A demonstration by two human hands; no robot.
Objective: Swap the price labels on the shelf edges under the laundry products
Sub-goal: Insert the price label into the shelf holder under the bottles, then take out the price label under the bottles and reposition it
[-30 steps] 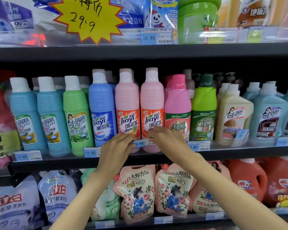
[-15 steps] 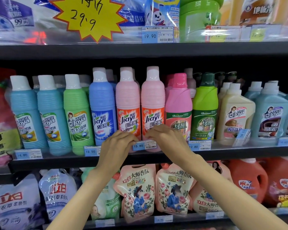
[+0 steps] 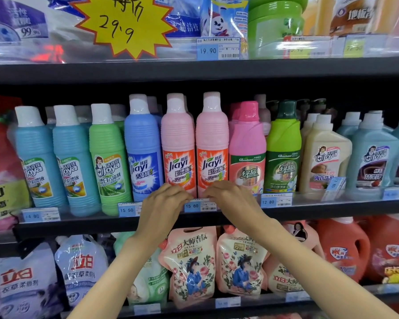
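A blue-and-white price label reading 15.80 (image 3: 199, 206) sits level in the clear strip on the middle shelf edge (image 3: 332, 209), under two pink Jiayi bottles (image 3: 212, 143). My left hand (image 3: 164, 203) pinches its left end with curled fingers. My right hand (image 3: 230, 199) holds its right end the same way. Both sets of fingertips cover the label's upper corners. Neighbouring labels read 15.50 (image 3: 127, 210) to the left and 12.80 (image 3: 275, 200) to the right.
Rows of bleach and softener bottles fill the middle shelf close behind the strip. A loose label (image 3: 333, 184) leans tilted by the cream bottle at right. Refill pouches (image 3: 191, 265) hang below my forearms. The upper shelf carries a 19.90 label (image 3: 218, 50) and a yellow starburst sign (image 3: 122, 21).
One second ago the 15.80 label was tilted between my fingers; now it lies level in the strip. Both hands stay at its ends, slightly closer together.
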